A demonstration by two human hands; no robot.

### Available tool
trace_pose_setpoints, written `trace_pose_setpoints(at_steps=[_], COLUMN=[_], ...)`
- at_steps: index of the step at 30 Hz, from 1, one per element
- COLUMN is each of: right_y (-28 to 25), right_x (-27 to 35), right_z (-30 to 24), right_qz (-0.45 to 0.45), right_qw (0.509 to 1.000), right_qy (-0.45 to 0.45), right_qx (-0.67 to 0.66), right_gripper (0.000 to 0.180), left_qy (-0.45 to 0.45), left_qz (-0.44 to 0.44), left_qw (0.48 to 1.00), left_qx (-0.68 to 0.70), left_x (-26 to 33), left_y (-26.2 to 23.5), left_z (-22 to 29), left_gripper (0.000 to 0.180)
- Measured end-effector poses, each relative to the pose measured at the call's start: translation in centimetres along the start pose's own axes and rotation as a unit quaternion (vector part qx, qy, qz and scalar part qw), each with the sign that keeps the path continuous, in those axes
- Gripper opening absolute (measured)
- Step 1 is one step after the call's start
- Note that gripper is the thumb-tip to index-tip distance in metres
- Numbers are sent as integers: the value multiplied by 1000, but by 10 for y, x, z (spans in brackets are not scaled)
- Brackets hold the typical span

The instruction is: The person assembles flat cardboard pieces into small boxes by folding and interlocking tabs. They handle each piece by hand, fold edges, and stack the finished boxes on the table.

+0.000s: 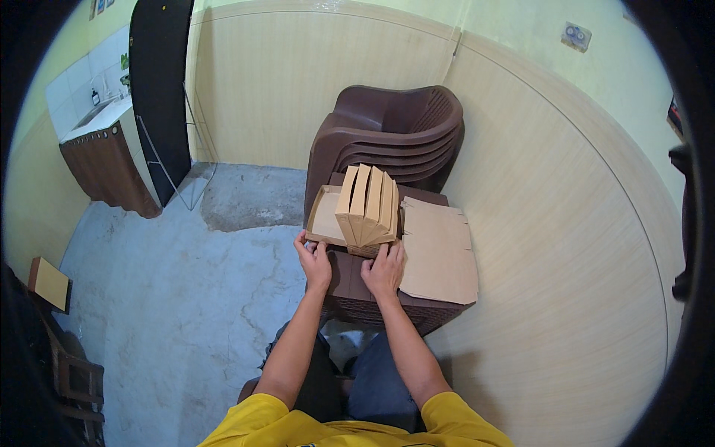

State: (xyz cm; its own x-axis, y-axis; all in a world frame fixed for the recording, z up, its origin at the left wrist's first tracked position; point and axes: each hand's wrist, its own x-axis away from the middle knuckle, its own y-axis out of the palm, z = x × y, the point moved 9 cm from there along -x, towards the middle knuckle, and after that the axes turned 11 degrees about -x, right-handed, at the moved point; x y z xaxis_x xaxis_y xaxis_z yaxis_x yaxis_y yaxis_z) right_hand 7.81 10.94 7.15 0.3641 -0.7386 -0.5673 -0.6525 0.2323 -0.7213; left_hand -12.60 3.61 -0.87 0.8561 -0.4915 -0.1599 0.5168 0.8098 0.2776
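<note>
A shallow cardboard tray (325,217) rests on a dark brown woven-look table (347,277) in front of me. Several small cardboard boxes (366,203) stand on edge, leaning in a fanned row at its right part. My left hand (315,262) grips the tray's front left corner, thumb and fingers closed on the rim. At the front right corner, below the boxes, my right hand (384,270) has its fingers closed at the edge; its fingertips are partly hidden. Flat cut cardboard sheets (438,252) lie just right of my right hand.
Stacked brown plastic chairs (402,127) stand behind the table. A pale panelled wall (566,246) closes in on the right. To the left are the bluish floor (186,298), a sink counter (104,123) with a brown curtain, and a black door-like panel (161,89).
</note>
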Motion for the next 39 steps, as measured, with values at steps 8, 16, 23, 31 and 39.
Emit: trace_pose_setpoints(at_steps=[8, 16, 23, 31, 39], right_y=[-8, -6, -9, -8, -12], right_x=[2, 3, 6, 4, 5], right_z=[14, 24, 19, 14, 7], right_qz=[69, 64, 87, 61, 71], right_qw=[996, 994, 994, 997, 996], right_qy=[54, 84, 67, 49, 15], right_qx=[-11, -10, -18, 8, -55], right_gripper=[64, 65, 68, 60, 48], left_qy=[34, 41, -10, 59, 23], left_qz=[8, 4, -5, -30, -24], left_qw=[995, 996, 999, 993, 998], left_qx=[-88, -80, -43, -98, -53], left_x=[1, 4, -2, 0, 0], left_y=[-5, -3, -3, 5, 3], left_z=[9, 19, -4, 8, 1], left_gripper=[12, 15, 22, 48, 58])
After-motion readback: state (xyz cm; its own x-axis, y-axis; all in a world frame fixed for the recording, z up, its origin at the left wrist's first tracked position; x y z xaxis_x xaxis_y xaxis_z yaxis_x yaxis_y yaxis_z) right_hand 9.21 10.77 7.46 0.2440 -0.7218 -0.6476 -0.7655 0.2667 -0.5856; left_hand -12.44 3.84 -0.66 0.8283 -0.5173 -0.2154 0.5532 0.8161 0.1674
